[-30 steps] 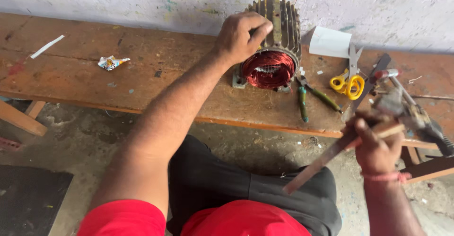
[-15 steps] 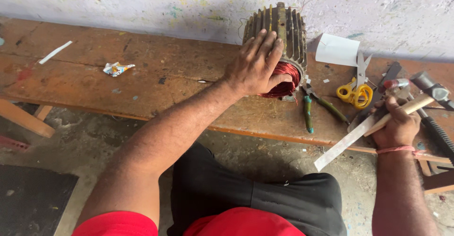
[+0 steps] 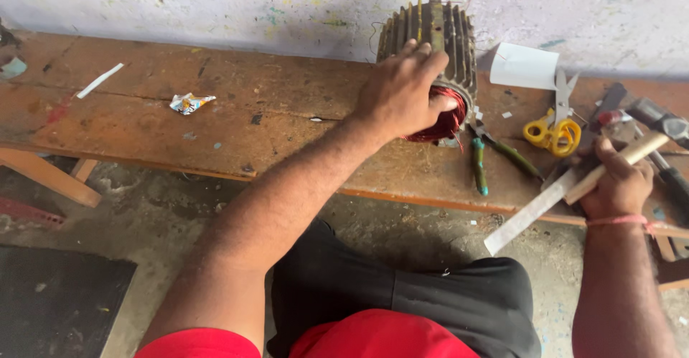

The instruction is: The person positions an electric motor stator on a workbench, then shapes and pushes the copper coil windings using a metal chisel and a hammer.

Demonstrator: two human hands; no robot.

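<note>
My left hand (image 3: 399, 94) has come down from the top of the motor (image 3: 433, 56) since a second ago; it now lies spread over the front face, fingers splayed across the red copper winding (image 3: 445, 122), pressing rather than gripping. The motor stands on the wooden bench (image 3: 215, 114) against the painted wall (image 3: 215, 2), in about the same spot as before. My right hand (image 3: 619, 184) has moved from below the bench edge up onto it. It is closed tight around a hammer handle (image 3: 623, 161) and a flat metal strip (image 3: 532, 211) together, the strip sticking out past the bench edge. Green-handled pliers (image 3: 479, 165) lie just beside the motor, yellow-handled scissors (image 3: 554, 129) further right, near a white sheet of paper (image 3: 524, 66). I see no container on the bench.
</note>
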